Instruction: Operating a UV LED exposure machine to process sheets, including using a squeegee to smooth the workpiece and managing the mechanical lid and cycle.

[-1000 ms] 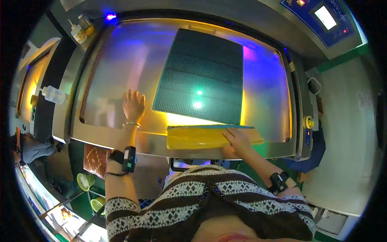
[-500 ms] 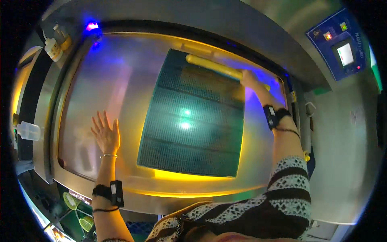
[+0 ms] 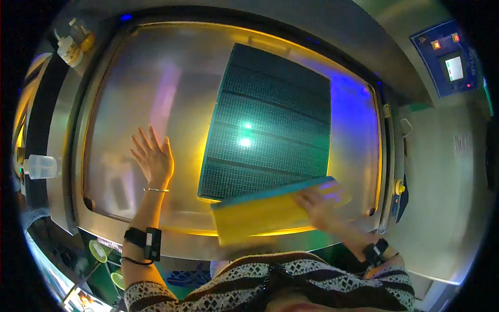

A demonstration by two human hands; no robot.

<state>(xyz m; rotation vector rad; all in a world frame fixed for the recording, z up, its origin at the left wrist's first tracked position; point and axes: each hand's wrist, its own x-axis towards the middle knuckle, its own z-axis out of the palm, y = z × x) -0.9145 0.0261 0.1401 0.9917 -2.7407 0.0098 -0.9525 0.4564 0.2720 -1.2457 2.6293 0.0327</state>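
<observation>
My right hand [image 3: 315, 207] grips a wide yellow squeegee-like blade [image 3: 254, 216] with a blue-green edge, its fingers over the right part, slightly blurred. The tool lies tilted along the near edge of a dark green panel [image 3: 270, 114], overlapping its lower right corner. Fine grid lines and several darker bands cross the panel, and two bright light spots reflect off its middle. To the left of the panel, my left hand [image 3: 155, 160] is open, fingers spread, palm down over the metal bed [image 3: 189, 99]. It holds nothing.
A raised metal rim surrounds the bed. On the right stand a blue control panel [image 3: 448, 58] with a small screen and a yellow knob [image 3: 399, 187]. Along the left side are a white bottle [image 3: 67, 49] and a translucent plastic container [image 3: 41, 167].
My right hand has brought the yellow blade from the panel's far edge to its near edge, and its broad face now shows. My left hand stays spread; the view has shifted.
</observation>
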